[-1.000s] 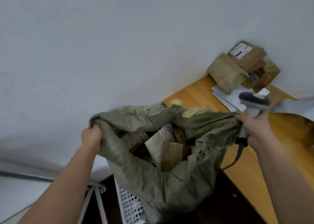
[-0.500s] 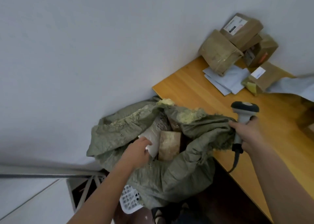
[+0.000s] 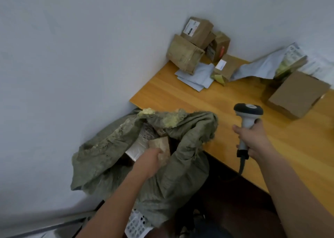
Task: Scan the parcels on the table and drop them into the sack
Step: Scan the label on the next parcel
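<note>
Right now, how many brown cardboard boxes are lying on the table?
5: four clustered in the far corner, top, left, right, front; one larger on the right. Others may be hidden under the grey mailer.

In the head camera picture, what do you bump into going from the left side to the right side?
Green sack → left hand reaching into it → right hand holding the scanner → plain brown box on the table.

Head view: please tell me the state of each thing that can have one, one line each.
Sack: open, holds parcels, beside the table.
Scanner: upright, gripped in right hand.
Left hand: inside the sack mouth, fingers hidden.
Labelled box: shut, stacked on other boxes.
Plain box: shut, on table.
</note>
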Motion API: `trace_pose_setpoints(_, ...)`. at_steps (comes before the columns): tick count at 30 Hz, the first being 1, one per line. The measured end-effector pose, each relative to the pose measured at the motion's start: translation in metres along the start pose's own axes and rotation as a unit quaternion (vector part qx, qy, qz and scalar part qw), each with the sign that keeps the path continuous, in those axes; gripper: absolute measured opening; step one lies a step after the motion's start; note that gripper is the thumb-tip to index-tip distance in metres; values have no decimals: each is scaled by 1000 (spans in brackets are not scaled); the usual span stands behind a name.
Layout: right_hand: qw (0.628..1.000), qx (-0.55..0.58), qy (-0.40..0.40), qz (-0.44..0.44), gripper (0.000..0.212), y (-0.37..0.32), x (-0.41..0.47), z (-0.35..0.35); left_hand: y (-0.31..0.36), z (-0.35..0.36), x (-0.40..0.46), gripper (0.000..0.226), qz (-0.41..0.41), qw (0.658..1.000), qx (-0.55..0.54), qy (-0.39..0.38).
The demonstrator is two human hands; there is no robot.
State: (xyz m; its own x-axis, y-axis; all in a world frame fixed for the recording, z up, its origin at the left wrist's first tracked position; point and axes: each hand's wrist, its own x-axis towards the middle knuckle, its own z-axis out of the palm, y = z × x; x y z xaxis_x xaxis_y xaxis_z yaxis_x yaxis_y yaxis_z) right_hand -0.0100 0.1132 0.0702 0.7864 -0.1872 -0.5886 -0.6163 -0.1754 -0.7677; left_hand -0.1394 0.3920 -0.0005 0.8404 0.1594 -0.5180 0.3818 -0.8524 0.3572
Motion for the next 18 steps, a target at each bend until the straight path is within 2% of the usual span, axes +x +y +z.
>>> trace_pose_setpoints(3,998,55,15,-4,57,10,-16,-37,43,-6,12,36,88,995,-13,44)
trace_pose_setpoints(7,991,105,75,-14,52,24,-28,-103,120,-3,26,34,192,981,-1,38)
trace_pose_setpoints(13,962,189,194,-25,49,47,-28,-216,243,22,23,34,273,961,44,23)
trace_pose_setpoints(18,940,246,236,-33,47,66,-5,-310,354,59,27,34,309,947,77,31)
